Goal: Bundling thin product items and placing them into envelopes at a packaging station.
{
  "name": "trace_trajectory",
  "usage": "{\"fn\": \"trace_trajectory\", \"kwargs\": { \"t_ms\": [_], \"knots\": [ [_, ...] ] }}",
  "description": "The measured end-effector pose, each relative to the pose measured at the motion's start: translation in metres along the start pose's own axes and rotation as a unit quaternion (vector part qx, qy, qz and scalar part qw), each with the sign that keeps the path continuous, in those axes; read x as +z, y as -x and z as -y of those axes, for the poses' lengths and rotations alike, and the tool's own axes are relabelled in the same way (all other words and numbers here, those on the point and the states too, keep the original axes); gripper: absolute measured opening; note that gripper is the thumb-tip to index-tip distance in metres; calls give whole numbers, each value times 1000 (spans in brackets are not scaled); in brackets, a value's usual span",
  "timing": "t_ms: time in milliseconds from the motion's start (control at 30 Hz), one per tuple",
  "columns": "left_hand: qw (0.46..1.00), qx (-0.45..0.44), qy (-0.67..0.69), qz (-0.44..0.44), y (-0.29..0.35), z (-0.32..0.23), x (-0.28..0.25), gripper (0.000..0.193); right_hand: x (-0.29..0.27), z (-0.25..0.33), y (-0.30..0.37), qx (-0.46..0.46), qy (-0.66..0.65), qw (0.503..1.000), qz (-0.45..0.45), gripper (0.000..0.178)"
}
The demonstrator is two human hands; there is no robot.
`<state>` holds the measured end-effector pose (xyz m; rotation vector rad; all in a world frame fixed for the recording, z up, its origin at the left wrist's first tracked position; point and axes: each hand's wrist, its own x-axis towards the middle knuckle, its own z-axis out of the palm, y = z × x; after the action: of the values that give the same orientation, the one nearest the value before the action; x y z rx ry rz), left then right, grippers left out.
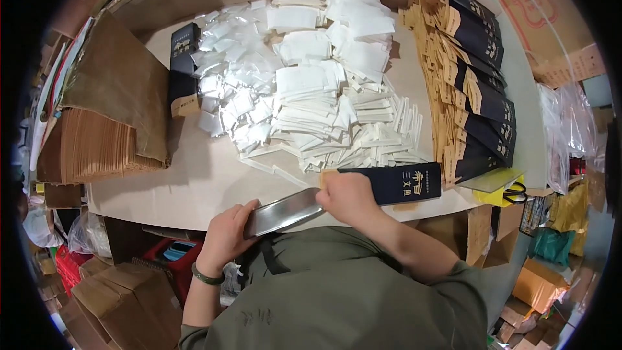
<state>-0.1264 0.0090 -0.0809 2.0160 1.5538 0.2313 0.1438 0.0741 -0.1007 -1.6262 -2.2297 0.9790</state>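
Note:
A shallow silver metal tray (282, 212) with rounded corners is held tilted at the table's near edge, just in front of my body. My left hand (228, 234) grips its left end, thumb along the rim. Against the tray's right end my right hand (348, 198) is closed in a fist; what its fingers hold is hidden. A flat black paper pouch (392, 183) with a kraft-brown end lies on the table, partly behind my right hand. Beyond the hands spreads a large heap of small white sachets (311, 84), with clear plastic packets (236, 58) to its left.
Overlapping black-and-kraft pouches (476, 84) line the right side. Another pouch (184, 68) lies at left beside an open carton (116, 129) of brown paper pieces. Black-handled scissors (515, 192) sit by a yellow item at the right edge. Cardboard boxes (126, 301) stand below the table.

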Motion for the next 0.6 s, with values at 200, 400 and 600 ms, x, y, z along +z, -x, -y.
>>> {"fn": "trace_trajectory", "kwargs": {
  "t_ms": [200, 400, 600],
  "knots": [
    [978, 205, 21, -19, -55, -11, -15, 71, -8, 16, 3, -122, -2, 992, -35, 12],
    [956, 142, -158, -205, -174, 20, -59, 74, -83, -92, -23, -40, 127, 985, -106, 14],
    [953, 157, -200, -163, -237, 45, -62, 41, -86, -82, -19, -44, 148, 985, -71, 15]
  ]
}}
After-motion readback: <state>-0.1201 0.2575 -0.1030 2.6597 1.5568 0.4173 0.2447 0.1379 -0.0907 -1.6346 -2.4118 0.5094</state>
